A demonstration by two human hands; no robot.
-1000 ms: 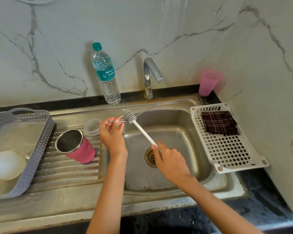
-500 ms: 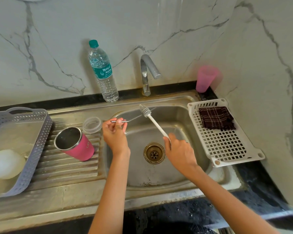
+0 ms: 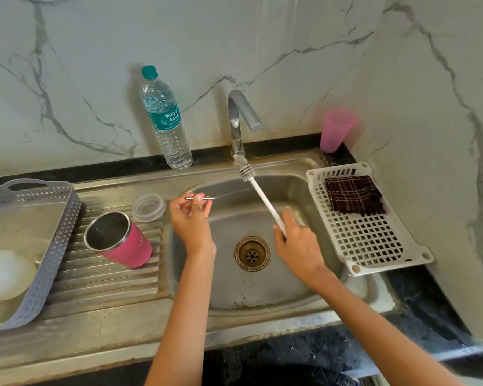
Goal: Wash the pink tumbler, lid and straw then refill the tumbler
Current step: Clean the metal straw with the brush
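Two bare hands work over the sink [image 3: 262,293] in the head view. My left hand [image 3: 191,221] pinches a thin metal straw [image 3: 188,198] in its fingers [image 3: 179,204], level above the basin's left edge. My right hand [image 3: 297,242] is curled round the handle of a white brush [image 3: 265,200]; its bristles are near the tap [image 3: 239,118], apart from the straw. The pink tumbler [image 3: 126,245] sits tilted on the drainboard, its clear lid [image 3: 149,207] just behind. I judge scrubbing the straw is next: pinch firmly, work over the basin.
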